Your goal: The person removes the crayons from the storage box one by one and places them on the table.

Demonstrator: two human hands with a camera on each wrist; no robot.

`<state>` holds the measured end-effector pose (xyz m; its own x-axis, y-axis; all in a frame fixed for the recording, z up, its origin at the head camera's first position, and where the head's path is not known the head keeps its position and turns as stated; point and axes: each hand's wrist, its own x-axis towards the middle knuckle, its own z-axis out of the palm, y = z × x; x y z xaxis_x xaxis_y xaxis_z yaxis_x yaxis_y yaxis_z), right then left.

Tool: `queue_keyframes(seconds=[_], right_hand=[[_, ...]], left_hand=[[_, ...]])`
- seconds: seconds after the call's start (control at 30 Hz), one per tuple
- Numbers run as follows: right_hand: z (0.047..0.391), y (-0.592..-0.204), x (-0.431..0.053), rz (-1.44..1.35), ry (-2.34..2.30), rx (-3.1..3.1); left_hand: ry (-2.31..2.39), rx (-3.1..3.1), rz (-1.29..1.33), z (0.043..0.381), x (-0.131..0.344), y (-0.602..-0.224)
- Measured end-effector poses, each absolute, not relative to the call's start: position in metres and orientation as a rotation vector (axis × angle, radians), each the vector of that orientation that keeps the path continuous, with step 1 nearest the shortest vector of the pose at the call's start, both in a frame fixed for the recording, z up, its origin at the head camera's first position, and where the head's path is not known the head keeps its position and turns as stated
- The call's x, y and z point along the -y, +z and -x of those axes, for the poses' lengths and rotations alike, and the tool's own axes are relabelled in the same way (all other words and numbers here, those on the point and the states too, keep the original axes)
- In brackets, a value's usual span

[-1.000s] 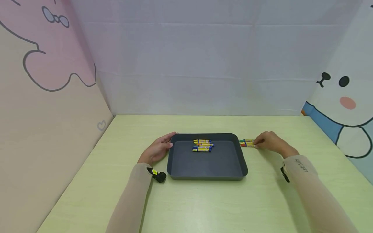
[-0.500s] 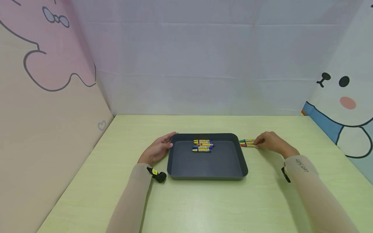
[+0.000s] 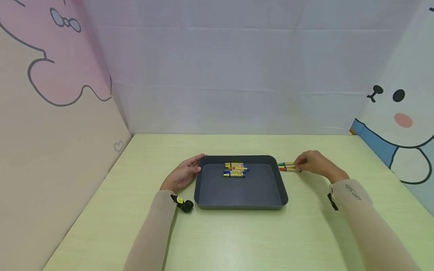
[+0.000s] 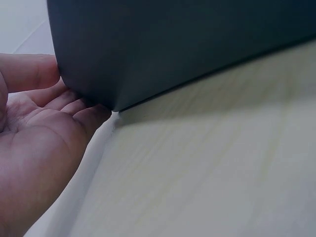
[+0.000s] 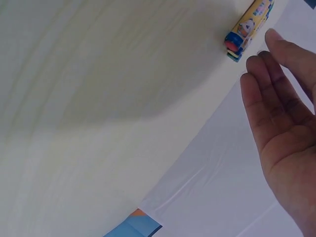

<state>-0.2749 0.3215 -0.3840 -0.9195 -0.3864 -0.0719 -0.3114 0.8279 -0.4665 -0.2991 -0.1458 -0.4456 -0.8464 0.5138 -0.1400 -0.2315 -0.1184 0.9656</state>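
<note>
A dark grey tray [image 3: 241, 190] sits on the table with several yellow-wrapped crayons [image 3: 235, 169] lying side by side in it. Its back left corner is gripped by my left hand [image 3: 182, 174], thumb at the rim; the left wrist view shows the hand's fingers [image 4: 91, 116] against the tray wall [image 4: 148, 49]. To the right of the tray lies a small row of crayons [image 3: 286, 166], with green and red tips showing. Over their right ends hovers my right hand [image 3: 315, 163]. In the right wrist view its loosely bent fingers stand apart from the crayons [image 5: 249, 27].
The pale wooden table [image 3: 217, 241] meets a white cloth backdrop [image 3: 217, 82] at its far edge. Cartoon-printed panels stand at the left [image 3: 61, 143] and right [image 3: 403, 135]. A black wrist strap with a camera [image 3: 184, 204] sits near the tray's left side.
My right hand has lifted slightly and come away from the crayons beside the tray. The left hand and the tray stay in place.
</note>
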Motion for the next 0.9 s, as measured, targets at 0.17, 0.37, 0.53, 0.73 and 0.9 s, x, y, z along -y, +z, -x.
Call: queue_keyframes(seconds=[0.17, 0.37, 0.53, 0.73, 0.9], right_hand=[[0.276, -0.379, -0.315, 0.580, -0.683, -2.860], [0.277, -0.370, -0.305, 0.604, -0.680, -2.870], [0.278, -0.364, -0.296, 0.620, -0.713, -2.847], [0.282, -0.356, -0.284, 0.645, -0.748, -2.822], [0.285, -0.348, -0.271, 0.671, -0.750, -2.814]], left_hand=[[2.023, -1.657, -0.320, 0.298, 0.146, -0.446], [2.030, -1.645, -0.328, 0.299, 0.146, -0.447], [2.037, -1.634, -0.327, 0.299, 0.145, -0.446], [2.026, -1.645, -0.325, 0.298, 0.145, -0.445], [2.022, -1.644, -0.330, 0.298, 0.145, -0.444]])
